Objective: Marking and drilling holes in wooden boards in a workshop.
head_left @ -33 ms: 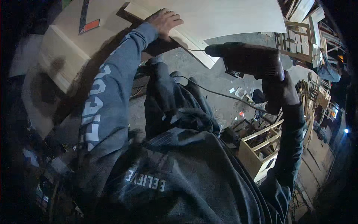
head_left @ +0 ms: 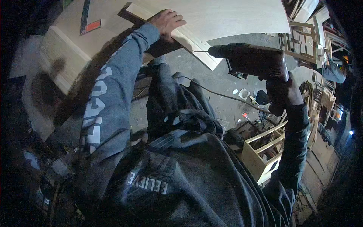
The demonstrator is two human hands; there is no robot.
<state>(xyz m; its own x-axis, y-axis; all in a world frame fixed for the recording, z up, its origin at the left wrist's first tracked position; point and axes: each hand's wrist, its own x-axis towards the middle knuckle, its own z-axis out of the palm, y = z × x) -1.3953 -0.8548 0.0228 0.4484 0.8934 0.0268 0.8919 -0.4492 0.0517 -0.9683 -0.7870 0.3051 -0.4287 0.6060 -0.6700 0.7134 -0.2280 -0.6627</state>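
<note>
Gray floor point(head_left: 223, 75) w/ scraps point(head_left: 235, 91) lies below, & it's pretty dark. From the head view, we see a wood strip point(head_left: 206, 58) along the left edge of a big pale panel point(head_left: 242, 19), its near end poking out past the panel's near-left corner. Our L hand point(head_left: 166, 23) is bent over the strip; can't tell if it grips or just pushes down. Our R hand point(head_left: 294, 90) is wrapped round the drill point(head_left: 257, 59). Its thin bit point(head_left: 202, 51) points at the strip nr that corner; can't tell if they touch. Prob. we're on the drilling step. Next move prob. needs a still strip & a straight push.
</note>
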